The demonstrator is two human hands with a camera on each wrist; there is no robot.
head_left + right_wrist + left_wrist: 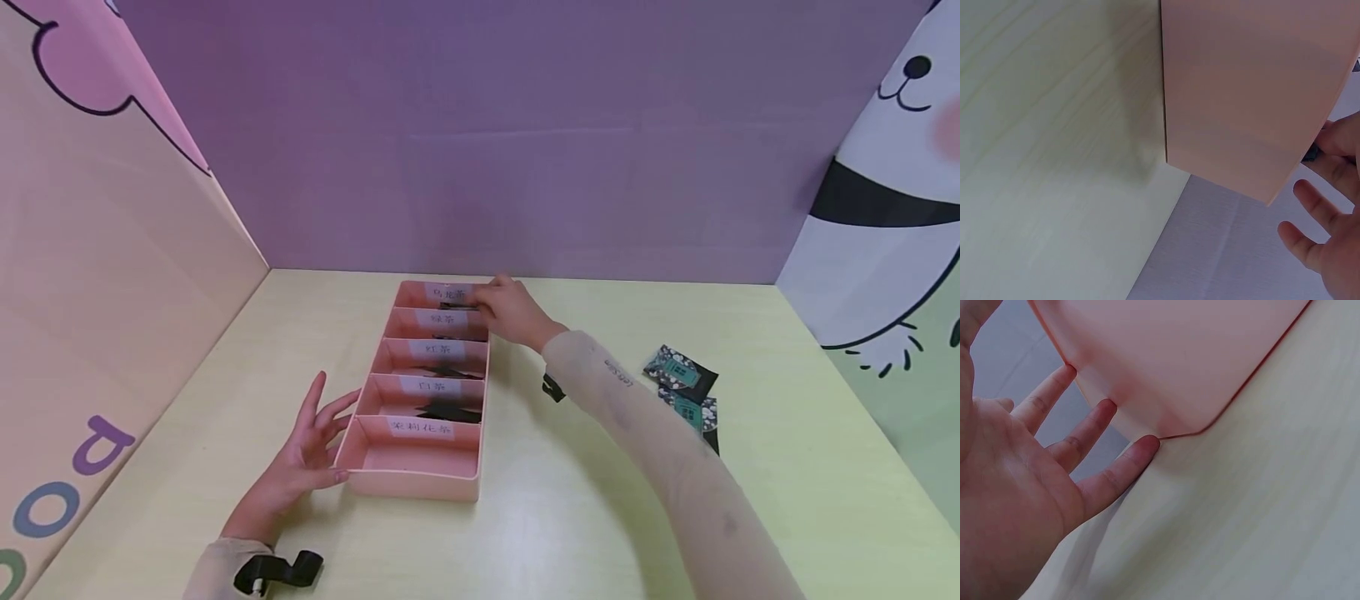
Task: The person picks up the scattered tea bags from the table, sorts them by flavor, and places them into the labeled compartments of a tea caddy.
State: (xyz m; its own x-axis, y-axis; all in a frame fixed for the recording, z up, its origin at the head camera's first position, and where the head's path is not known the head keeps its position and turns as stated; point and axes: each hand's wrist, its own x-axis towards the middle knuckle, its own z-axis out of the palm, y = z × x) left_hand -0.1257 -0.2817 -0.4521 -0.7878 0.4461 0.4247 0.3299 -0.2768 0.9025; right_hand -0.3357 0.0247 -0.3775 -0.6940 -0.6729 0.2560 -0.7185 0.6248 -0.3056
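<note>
A long pink box point(412, 486) with several compartments stands on the table, each compartment bearing a white label with Chinese tea names. My right hand point(517, 313) is at the right rim of the farthest compartment, pinching a small dark tea sachet point(1311, 153) between thumb and finger; most of the sachet is hidden. Dark sachets point(450, 412) lie in the compartments behind the front one, whose pink floor shows bare. At the front left corner, my left hand point(309, 450) rests its spread, nearly straight fingertips point(1146, 447) against the box wall.
Two black tea sachets with floral print and teal labels lie right of the box, the upper one point(681, 372) overlapping the lower point(690, 410), which my right forearm partly covers. A purple wall point(525, 167) stands behind the table, with printed panels at both sides.
</note>
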